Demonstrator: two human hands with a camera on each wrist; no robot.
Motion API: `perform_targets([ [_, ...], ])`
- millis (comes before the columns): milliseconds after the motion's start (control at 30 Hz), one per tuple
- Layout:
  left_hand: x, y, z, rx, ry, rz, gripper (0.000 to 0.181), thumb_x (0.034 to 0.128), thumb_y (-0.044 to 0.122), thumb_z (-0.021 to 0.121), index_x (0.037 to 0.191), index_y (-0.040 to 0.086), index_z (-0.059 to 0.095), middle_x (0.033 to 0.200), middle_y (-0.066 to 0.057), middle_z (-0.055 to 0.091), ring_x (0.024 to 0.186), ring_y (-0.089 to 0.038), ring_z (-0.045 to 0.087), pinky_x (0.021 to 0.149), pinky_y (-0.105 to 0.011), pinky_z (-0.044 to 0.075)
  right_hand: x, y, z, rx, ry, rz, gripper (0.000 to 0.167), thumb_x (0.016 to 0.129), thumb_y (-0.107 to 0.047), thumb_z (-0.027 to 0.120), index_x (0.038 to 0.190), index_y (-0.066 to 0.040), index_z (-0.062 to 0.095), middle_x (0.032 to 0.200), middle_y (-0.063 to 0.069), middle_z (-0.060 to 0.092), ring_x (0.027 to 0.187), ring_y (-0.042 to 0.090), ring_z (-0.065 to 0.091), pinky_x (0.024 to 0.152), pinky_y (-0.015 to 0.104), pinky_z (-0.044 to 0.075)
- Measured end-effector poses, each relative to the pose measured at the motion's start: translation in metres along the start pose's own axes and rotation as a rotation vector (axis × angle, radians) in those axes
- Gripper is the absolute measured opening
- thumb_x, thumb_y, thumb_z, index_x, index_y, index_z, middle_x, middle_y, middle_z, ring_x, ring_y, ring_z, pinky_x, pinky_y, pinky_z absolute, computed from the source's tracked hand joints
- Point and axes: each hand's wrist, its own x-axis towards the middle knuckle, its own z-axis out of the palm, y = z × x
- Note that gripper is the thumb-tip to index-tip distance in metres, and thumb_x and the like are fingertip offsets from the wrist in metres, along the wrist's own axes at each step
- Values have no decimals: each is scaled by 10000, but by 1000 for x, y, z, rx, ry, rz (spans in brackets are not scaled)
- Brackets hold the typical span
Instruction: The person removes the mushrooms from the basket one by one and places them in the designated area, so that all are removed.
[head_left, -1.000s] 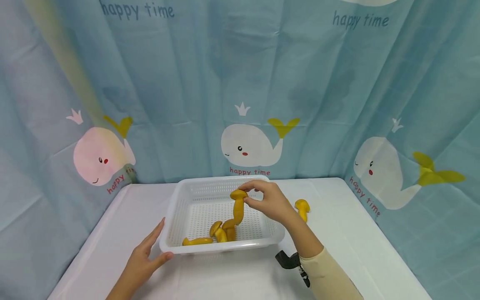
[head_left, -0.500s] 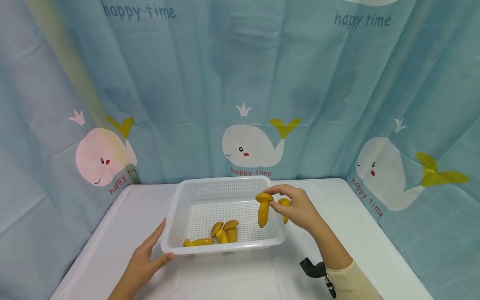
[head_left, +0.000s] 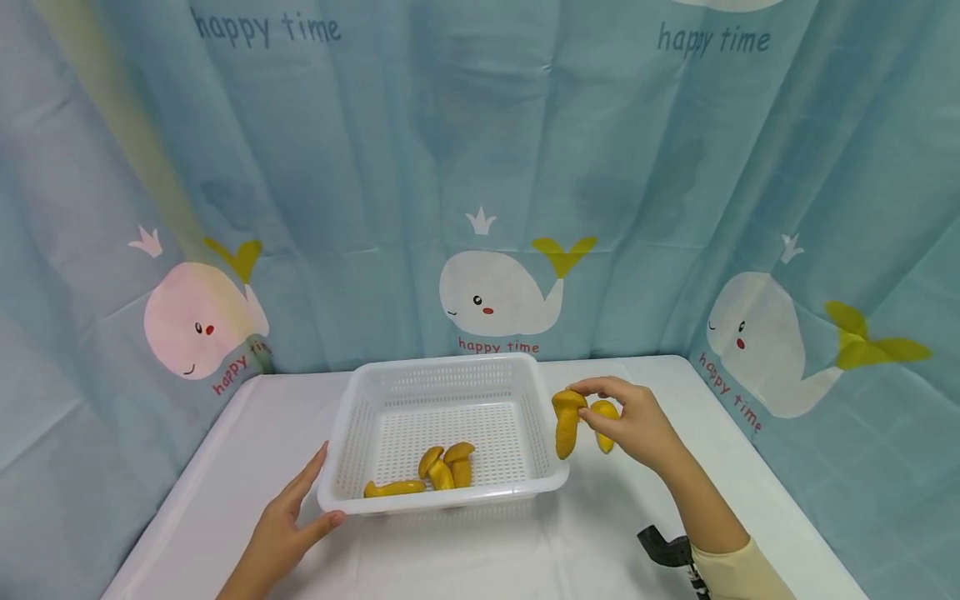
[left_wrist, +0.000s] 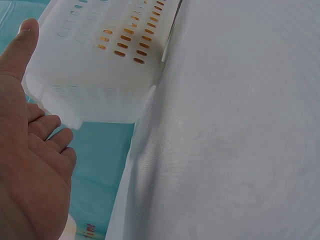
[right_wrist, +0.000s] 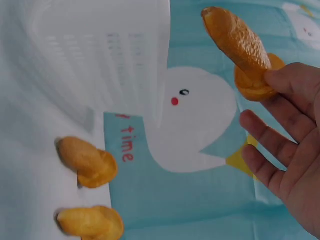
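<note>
My right hand [head_left: 633, 425] pinches a yellow-brown mushroom [head_left: 566, 429] by its cap, stem hanging down, just right of the white plastic basket [head_left: 442, 500]. The right wrist view shows this held mushroom [right_wrist: 235, 42] raised above the table, between thumb and fingers. Along the basket's front side lie several more such mushrooms [head_left: 441, 473], one on its side. At the basket's left front corner is my left hand [head_left: 277, 525], thumb and fingers spread against or close to the rim. From the left wrist, that hand [left_wrist: 35, 145] appears beside the basket wall [left_wrist: 100, 70].
Two more mushrooms, an upper one [right_wrist: 87, 160] and a lower one [right_wrist: 92, 222], lie on the white table right of the basket. In the head view one mushroom [head_left: 604, 429] shows partly behind my right hand. A blue whale-print curtain [head_left: 637, 167] hangs behind and at both sides.
My right hand has lifted the mushroom out from over the basket and carried it right, past the basket's right rim. The left hand has stayed at its corner.
</note>
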Motion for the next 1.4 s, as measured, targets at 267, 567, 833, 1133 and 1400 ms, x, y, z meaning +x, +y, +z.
perform_targets([
  [267, -1, 0, 0, 17, -15, -28, 984, 857, 356, 831, 1634, 355, 227, 1682, 21, 267, 1403, 209, 144, 1106, -152, 310, -13, 18, -14, -36, 5, 16, 313, 925, -163, 782, 1208, -285, 726, 1208, -107, 720, 1177, 210, 647, 1037, 635, 489],
  [567, 2, -2, 2, 11, -2, 10, 982, 855, 335, 837, 1635, 331, 240, 1681, 39, 264, 1395, 232, 143, 1013, 8, 214, -17, 35, -26, -42, -8, 60, 304, 938, -198, 771, 1222, -293, 719, 1225, -71, 714, 1236, 271, 608, 1052, 668, 448],
  [833, 2, 0, 0, 30, -24, -40, 991, 857, 374, 828, 1633, 363, 212, 1679, 31, 246, 1412, 165, 147, 1121, -217, 358, -18, 52, -39, -90, 24, 93, 293, 951, -200, 757, 1235, -263, 721, 1249, -34, 710, 1166, 258, 603, 1001, 593, 482],
  [1133, 2, -3, 0, 21, -14, -4, 986, 861, 333, 833, 1637, 338, 225, 1682, -5, 265, 1380, 238, 134, 1044, -35, 268, -18, 83, -46, -62, 33, 189, 275, 980, -271, 723, 1254, -278, 711, 1282, -4, 695, 1190, 301, 573, 971, 578, 500],
  [1400, 2, 3, -3, 21, -34, -48, 972, 883, 363, 809, 1639, 345, 199, 1678, -47, 255, 1341, 228, 119, 1075, -525, 395, -19, 108, -49, -75, 56, 206, 309, 995, -286, 700, 1292, -197, 703, 1268, 55, 700, 1183, 294, 577, 997, 584, 487],
])
